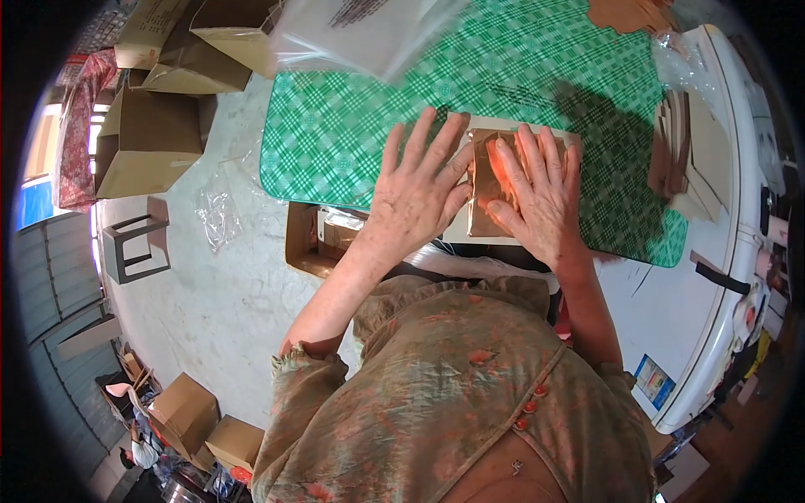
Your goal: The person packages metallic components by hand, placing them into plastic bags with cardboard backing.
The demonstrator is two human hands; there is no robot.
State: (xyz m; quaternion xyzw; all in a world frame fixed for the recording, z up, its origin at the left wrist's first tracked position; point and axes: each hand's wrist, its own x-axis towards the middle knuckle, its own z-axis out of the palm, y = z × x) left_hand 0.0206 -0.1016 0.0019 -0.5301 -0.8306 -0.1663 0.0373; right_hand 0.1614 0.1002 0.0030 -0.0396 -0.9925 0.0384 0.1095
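A shiny copper-coloured panel (482, 189) lies on a pale board (458, 228) at the near edge of the green plaid tablecloth (335, 134). My right hand (537, 193) rests flat on the panel, fingers stretched out and slightly apart, hiding part of its surface. Spread over the left side of the pale board is my left hand (423, 180), its thumb and index finger close to the panel's left edge. Neither hand grips anything.
A clear plastic bag (352, 38) lies at the table's far left. Brown and white pieces (675, 151) are stacked at right, on a white surface (671, 310). An open cardboard box (300, 243) sits below the near edge. Left are cardboard boxes (151, 138) and a stool (134, 243).
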